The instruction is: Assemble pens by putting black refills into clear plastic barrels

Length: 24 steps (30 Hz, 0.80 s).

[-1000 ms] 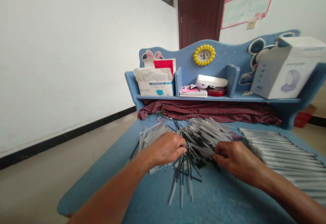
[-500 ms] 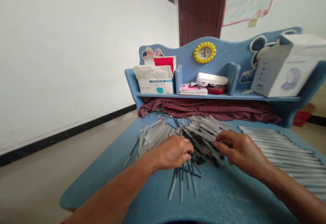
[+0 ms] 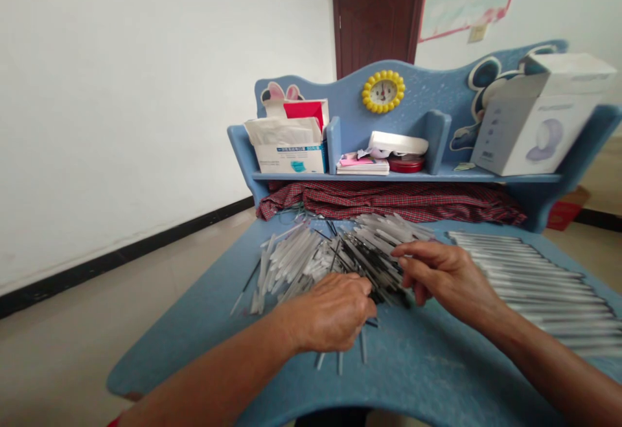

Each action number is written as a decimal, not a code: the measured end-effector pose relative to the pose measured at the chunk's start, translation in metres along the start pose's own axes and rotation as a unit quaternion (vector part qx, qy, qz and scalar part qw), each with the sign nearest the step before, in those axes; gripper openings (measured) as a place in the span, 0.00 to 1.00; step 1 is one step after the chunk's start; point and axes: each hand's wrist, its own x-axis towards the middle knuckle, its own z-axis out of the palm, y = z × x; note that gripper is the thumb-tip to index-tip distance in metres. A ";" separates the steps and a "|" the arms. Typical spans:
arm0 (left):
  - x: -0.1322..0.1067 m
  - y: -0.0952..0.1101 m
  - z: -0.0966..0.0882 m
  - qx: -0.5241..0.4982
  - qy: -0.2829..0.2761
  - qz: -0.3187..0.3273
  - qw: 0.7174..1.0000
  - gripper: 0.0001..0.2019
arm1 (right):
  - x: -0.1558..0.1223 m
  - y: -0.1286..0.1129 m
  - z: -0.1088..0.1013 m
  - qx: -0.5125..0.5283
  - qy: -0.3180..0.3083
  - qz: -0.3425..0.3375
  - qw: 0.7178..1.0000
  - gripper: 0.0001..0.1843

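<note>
Pen parts (image 3: 291,258) lie heaped from mid-worktop (image 3: 427,369) towards the back edge; left hand (image 3: 335,310) curls over their near end, right hand (image 3: 444,276) crooks its fingers alongside, and I can't tell whether either grips anything!

A head-worn camera looks forward and down from above the near edge of the desk (image 3: 432,362) — close enough to cut off its near right corner — towards the shelf (image 3: 422,100) along the far edge.
</note>
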 end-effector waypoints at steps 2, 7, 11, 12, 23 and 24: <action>0.001 0.001 0.001 0.004 0.004 -0.001 1.000 0.05 | 0.000 -0.003 0.001 0.031 -0.013 0.019 0.999 0.11; 0.003 -0.002 0.001 0.009 0.022 0.006 1.000 0.06 | 0.000 -0.010 0.003 0.140 -0.035 0.076 0.987 0.15; 0.004 -0.009 0.003 -0.009 0.149 0.013 0.989 0.07 | 0.002 -0.010 0.000 0.236 -0.045 0.096 0.966 0.16; 0.004 -0.010 0.004 -0.024 0.202 0.014 0.979 0.08 | 0.002 -0.009 -0.001 0.254 -0.047 0.096 0.961 0.16; -0.005 0.001 -0.012 -0.143 0.563 -0.055 0.812 0.03 | -0.002 -0.008 0.000 0.202 -0.067 -0.001 0.977 0.25; -0.006 0.001 -0.013 -0.142 0.571 -0.050 0.807 0.04 | -0.002 -0.009 0.001 0.183 -0.065 -0.009 0.981 0.25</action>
